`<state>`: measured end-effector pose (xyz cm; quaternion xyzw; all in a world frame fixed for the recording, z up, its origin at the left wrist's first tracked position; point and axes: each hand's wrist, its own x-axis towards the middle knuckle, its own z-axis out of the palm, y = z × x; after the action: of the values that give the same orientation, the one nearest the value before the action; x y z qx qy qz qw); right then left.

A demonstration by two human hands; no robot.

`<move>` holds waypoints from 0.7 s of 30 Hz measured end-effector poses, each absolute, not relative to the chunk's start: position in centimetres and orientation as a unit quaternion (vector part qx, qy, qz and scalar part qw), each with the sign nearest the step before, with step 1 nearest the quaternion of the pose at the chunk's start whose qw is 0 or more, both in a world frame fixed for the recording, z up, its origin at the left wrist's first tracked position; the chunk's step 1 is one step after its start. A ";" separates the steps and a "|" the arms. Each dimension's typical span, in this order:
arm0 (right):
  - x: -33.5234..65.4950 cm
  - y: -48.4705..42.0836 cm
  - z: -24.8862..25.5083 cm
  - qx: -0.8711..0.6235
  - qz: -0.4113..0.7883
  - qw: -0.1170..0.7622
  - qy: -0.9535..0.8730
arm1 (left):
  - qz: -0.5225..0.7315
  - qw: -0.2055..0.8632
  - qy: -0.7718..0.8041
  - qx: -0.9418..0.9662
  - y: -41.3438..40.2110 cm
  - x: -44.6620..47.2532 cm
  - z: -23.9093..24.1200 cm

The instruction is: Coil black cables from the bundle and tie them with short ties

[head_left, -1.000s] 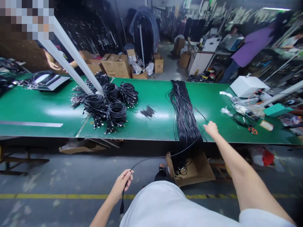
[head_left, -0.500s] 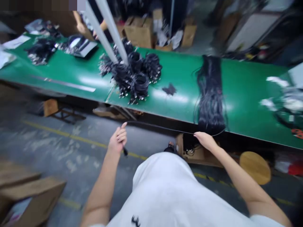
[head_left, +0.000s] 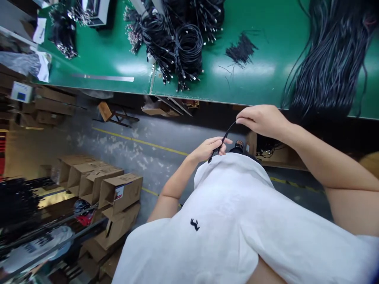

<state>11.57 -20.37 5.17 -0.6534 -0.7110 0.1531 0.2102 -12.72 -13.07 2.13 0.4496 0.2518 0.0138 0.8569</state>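
Observation:
My left hand (head_left: 207, 149) is closed on the end of a thin black cable (head_left: 222, 140), just above my white shirt. My right hand (head_left: 260, 119) pinches the same cable a little further up, close to the left hand, in front of the green table's edge (head_left: 207, 98). Behind my right hand a long bundle of loose black cables (head_left: 328, 67) hangs over the table edge. Coiled black cables (head_left: 177, 43) lie in a heap on the table at the upper middle, with a small tuft of short black ties (head_left: 241, 50) beside them.
Cardboard boxes (head_left: 115, 193) stand on the floor at the lower left beside a rack. An open box (head_left: 266, 150) sits under the table below the hanging bundle. A metal ruler (head_left: 103, 78) lies on the table. A yellow line (head_left: 139, 142) crosses the grey floor.
My hands have come together from wide apart, the right hand sliding along the cable toward the left. The view has tipped down and closer to the table.

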 end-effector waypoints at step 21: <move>20.0 -26.3 -1.1 -0.597 0.162 0.137 -0.774 | 0.233 0.842 0.426 0.235 -9.0 -10.8 5.2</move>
<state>20.04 -26.27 -1.15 -0.5966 -0.7739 0.1619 0.1372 -10.78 -9.05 5.19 0.2351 0.4260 0.2326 0.8421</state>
